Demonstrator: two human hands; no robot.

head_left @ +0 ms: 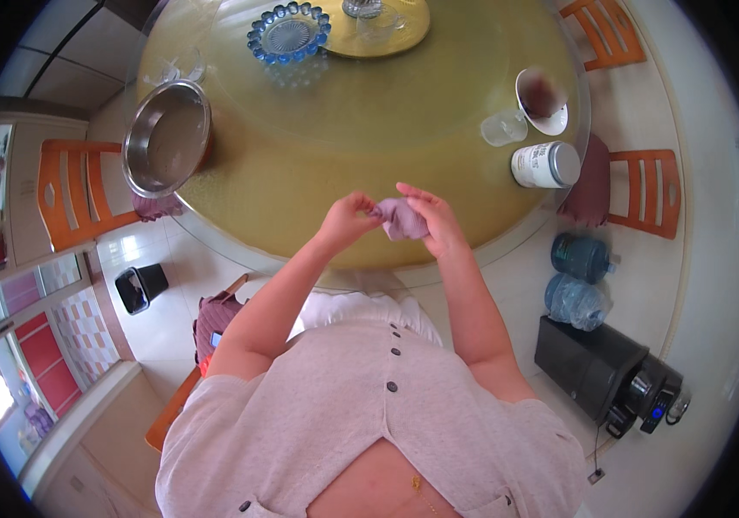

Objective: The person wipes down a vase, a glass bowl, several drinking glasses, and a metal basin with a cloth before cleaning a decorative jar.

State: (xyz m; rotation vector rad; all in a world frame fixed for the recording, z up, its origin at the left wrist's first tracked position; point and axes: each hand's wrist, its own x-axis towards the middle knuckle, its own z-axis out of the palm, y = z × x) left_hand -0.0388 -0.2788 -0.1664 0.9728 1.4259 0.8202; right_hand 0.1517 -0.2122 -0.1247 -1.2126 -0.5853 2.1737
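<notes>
As the left grip (351, 216) pinches a narrow, bunched end of the lilac cloth (405, 223), the right grip (435, 223) clasps its opposite side. Some fingertips are hidden behind the folds, so their exact placing cannot be told. The cloth is held over the near part of the bench (343, 155); whether it touches the surface is unclear. Well to the left of the cloth stands a steel basin (138, 142), its contents hard to make out. Beyond the cloth, toward the left, lies a blue glass dish (289, 36); straight beyond it, a gold tray (408, 39) is cut off by the upper edge, carrying clear vessels only partly shown. To the right of the cloth are a translucent cup (507, 129), a white bowl (551, 126) with blurred, dark reddish contents, and a white tub (535, 166) with a greyish lid.
</notes>
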